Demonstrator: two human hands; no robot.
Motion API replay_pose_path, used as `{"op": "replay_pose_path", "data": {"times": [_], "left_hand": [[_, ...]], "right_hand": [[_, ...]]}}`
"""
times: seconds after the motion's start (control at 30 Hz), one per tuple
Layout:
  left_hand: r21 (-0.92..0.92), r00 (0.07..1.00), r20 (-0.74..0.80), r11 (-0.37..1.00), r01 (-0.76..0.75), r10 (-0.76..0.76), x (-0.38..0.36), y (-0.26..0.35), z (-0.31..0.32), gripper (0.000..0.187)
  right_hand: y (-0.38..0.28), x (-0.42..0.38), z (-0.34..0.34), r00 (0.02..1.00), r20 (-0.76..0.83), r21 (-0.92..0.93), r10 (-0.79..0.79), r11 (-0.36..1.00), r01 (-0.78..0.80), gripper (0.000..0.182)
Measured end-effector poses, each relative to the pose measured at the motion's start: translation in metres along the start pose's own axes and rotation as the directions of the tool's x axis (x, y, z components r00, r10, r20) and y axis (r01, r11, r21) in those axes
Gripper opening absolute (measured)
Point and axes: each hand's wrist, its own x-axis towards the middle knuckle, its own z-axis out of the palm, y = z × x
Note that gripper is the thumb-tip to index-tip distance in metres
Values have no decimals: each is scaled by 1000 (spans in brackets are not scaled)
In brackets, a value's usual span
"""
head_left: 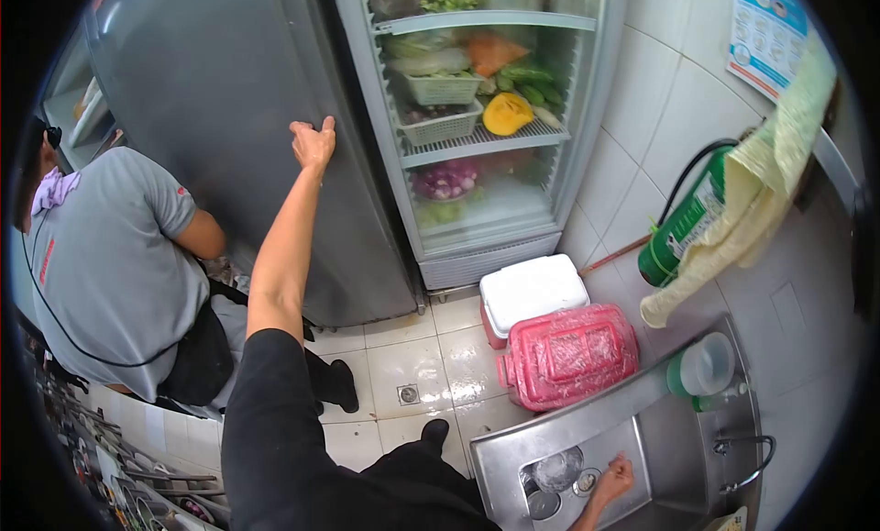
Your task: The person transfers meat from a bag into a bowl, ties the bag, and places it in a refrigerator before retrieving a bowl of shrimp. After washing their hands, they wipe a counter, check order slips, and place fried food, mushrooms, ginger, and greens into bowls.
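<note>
My left hand [313, 146] reaches out at arm's length to a tall grey refrigerator door [220, 91]. Its fingers are curled against the door near the vertical edge, and the fingertips are partly hidden. Low on the right, my right hand [616, 479] hovers over the steel sink [674, 439], fingers folded in, nothing visible in them. Beneath and left of that hand, metal bowls or lids [557, 471] lie in the sink's recessed part, near a round drain [587, 481].
A co-worker in a grey shirt [119, 256] crouches at the left, close to the door. Beside the door stands a glass-front fridge [490, 118] with vegetables. A white-lidded cooler [534, 291], a red lidded bin [573, 357] and a green extinguisher [683, 228] line the right. The tiled floor [403, 357] looks wet.
</note>
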Motion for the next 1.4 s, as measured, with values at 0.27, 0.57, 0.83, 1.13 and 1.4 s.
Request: {"op": "replay_pose_path", "data": {"times": [0.27, 0.57, 0.83, 1.13, 1.4], "left_hand": [[52, 931, 79, 931, -361, 356, -11, -8, -33, 34], [-90, 931, 25, 929, -360, 363, -119, -61, -201, 27], [-68, 975, 34, 974, -215, 218, -162, -82, -301, 36], [-26, 999, 22, 998, -49, 49, -188, -94, -336, 32], [-145, 997, -71, 989, -33, 23, -219, -140, -332, 54]], "right_hand": [[-76, -21, 123, 839, 331, -103, -433, 867, 488, 28], [-72, -22, 136, 952, 218, -375, -214, 883, 284, 28], [-78, -23, 135, 950, 184, -410, -252, 859, 307, 25], [-55, -12, 124, 889, 372, -355, -267, 844, 402, 35], [-32, -14, 131, 865, 378, -289, -330, 846, 448, 52]]}}
